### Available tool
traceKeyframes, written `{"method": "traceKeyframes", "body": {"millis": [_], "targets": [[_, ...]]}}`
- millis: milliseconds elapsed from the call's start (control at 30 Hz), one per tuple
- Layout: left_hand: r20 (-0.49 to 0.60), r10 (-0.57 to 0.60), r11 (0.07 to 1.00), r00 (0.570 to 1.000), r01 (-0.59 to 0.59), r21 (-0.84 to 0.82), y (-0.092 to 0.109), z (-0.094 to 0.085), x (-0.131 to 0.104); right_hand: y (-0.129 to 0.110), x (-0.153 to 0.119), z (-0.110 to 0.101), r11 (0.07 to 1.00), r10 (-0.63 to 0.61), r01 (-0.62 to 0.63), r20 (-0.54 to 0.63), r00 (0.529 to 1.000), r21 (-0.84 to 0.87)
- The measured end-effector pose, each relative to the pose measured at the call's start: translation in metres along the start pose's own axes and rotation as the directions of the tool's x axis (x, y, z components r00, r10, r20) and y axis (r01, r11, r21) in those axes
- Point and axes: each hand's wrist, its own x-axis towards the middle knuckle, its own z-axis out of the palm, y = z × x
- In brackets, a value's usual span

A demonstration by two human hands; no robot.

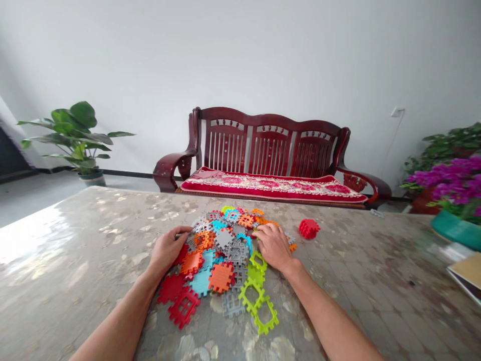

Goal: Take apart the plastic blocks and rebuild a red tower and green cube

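Note:
A heap of square interlocking plastic tiles (222,237) with toothed edges lies between my hands, in red, orange, blue, grey and lime green. My left hand (170,246) rests against the heap's left side, thumb and forefinger apart, holding nothing I can see. Over the right side of the heap lies my right hand (273,245), fingers spread and bent with their tips among the tiles. Near its wrist, a row of lime green tiles (256,276) runs towards me. Red tiles (184,307) lie at the near left. What is beneath my right palm is hidden.
A small red stack of tiles (309,228) stands apart on the patterned table (361,281). To the right are purple flowers in a teal pot (454,228) and a box-like object (468,273). A wooden bench (270,145) stands beyond the table, and a potted plant (80,135) far left.

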Motion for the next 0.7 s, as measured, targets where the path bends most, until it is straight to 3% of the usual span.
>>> {"method": "traceKeyframes", "body": {"millis": [200, 500, 700], "targets": [[-0.008, 0.006, 1.000, 1.000, -0.006, -0.004, 0.002, -0.001, -0.001, 0.006, -0.007, -0.009, 0.997, 0.069, -0.070, -0.049, 0.996, -0.023], [0.021, -0.005, 1.000, 1.000, 0.005, 0.002, 0.002, -0.002, 0.000, 0.006, -0.005, -0.002, 0.997, -0.037, 0.041, -0.056, 0.998, 0.070], [0.018, -0.003, 1.000, 1.000, 0.003, 0.006, 0.000, -0.001, 0.001, 0.014, -0.001, -0.001, 0.961, 0.049, 0.010, -0.205, 0.978, 0.277]]}}
